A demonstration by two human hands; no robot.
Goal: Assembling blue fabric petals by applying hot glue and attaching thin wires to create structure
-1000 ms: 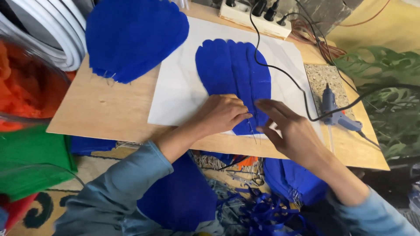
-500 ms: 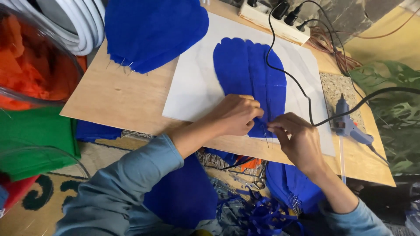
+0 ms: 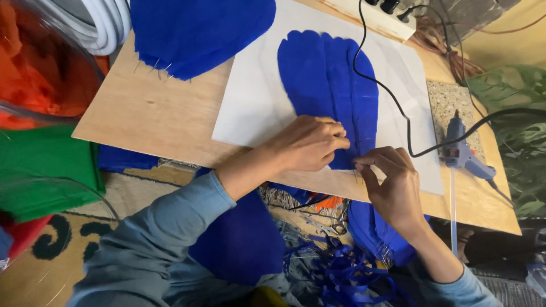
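Several overlapping blue fabric petals (image 3: 330, 79) lie on a white sheet (image 3: 256, 102) on a wooden board (image 3: 153, 119). My left hand (image 3: 307, 143) rests knuckles-up on the lower end of the petals, pressing them down. My right hand (image 3: 392, 185) is just to its right at the board's front edge, its thumb and fingers pinching the bottom tip of the blue fabric.
A blue glue gun (image 3: 462, 150) with a black cord (image 3: 392, 102) lies on a speckled tile at the right. Another large blue fabric piece (image 3: 199, 28) lies at the back left. A power strip (image 3: 375, 14) sits at the back. Green fabric (image 3: 45, 165), orange fabric and blue scraps (image 3: 341, 267) surround the board.
The view has drawn closer. My right hand has slid left and curled in at the petals' lower tip; my left hand stays pressed on the fabric.
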